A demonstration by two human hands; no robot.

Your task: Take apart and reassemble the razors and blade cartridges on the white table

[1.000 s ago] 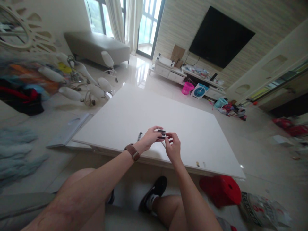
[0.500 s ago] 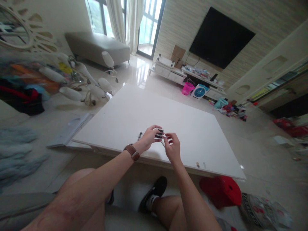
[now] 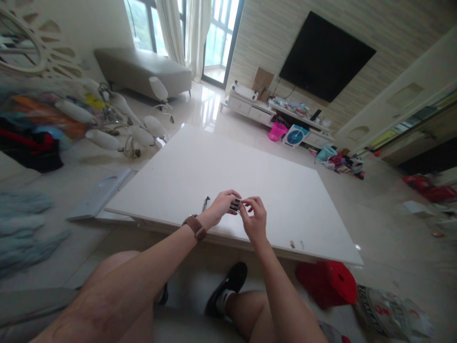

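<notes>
Over the near part of a white board-like tabletop, my left hand is closed around a small black piece with light edges, too small to name. My right hand meets it from the right, thumb and forefinger pinched at the piece's right side. Whether those fingertips hold a separate part is hidden. A small dark and silver tool lies just left of my left hand. Two tiny items, one of them tan, lie near the front right edge.
A red stool and a printed bag stand right of the tabletop. On the left are a many-armed lamp and a grey-white panel on the floor. Across the room are a pink basket and a low cabinet.
My right fingertips have closed in on the black piece, and the piece has turned slightly in my left hand. A thin light part that showed below the fingers is now hardly visible.
</notes>
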